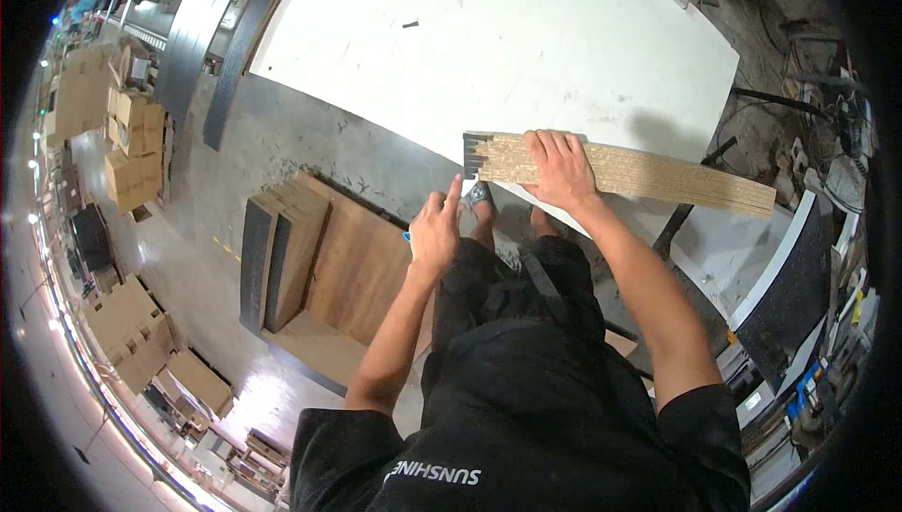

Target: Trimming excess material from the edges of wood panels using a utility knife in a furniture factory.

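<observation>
A stack of long, narrow particleboard strips [658,176] lies along the near edge of a white tabletop [451,33]. Its raw edges face up, and dark edge banding [472,152] shows in ragged steps at its left end. My right hand [564,169] grips the stack near that end, fingers over the far side and thumb on the near side. Just below the stack's left end, my left hand [437,235] is closed around a small tool with a blue end [407,236], index finger stretched toward the banding. The palm hides most of the tool.
At the lower left, brown wood-look panels [352,268] stand beside a stack of dark-edged boards [282,249]. Long dark panels [202,33] lie at the upper left. Cardboard boxes [136,164] stand farther left. A dark scrap [411,24] lies on the tabletop; clutter lines the right side.
</observation>
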`<state>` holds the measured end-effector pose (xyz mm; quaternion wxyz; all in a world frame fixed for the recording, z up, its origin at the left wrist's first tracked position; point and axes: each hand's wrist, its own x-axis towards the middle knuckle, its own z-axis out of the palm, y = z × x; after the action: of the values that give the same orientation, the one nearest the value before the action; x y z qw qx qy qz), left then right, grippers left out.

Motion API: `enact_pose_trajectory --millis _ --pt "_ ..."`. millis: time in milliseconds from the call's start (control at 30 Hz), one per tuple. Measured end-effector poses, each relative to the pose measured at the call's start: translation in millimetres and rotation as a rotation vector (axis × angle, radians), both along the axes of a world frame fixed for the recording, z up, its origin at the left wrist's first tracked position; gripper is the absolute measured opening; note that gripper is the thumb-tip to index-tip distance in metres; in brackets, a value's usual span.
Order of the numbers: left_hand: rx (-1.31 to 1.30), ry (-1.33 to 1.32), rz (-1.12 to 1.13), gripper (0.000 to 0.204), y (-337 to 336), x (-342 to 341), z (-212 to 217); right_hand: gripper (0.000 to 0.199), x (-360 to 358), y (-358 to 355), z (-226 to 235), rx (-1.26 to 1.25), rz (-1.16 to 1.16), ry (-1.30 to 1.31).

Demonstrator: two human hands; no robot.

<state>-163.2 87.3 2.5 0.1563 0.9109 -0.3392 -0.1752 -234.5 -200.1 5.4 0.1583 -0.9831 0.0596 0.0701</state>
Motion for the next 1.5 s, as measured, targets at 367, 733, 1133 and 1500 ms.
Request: enact_pose_trajectory --millis 367,733,1133,1500 --pt "0.030 -0.038 -0.136 0.059 1.2 29.4 -1.4 0.101 -0.4 -1.7 -1.7 -0.020 0.009 0.062" --pt "-0.001 -0.094 -0.154 0.058 -7.1 40.3 -2.9 0.101 -1.7 0.3 -5.9 -0.032 -0.003 0.036" --pt "0.025 -0.027 -0.123 0.056 -13.0 54.7 -2.5 0.099 -2.2 1.4 -6.3 -0.025 -0.004 0.046" --pt "0.149 -0.014 -0.043 0.045 -60.4 106.3 -0.7 0.099 -3.6 -0.7 -7.2 -0.050 -0.005 0.011"
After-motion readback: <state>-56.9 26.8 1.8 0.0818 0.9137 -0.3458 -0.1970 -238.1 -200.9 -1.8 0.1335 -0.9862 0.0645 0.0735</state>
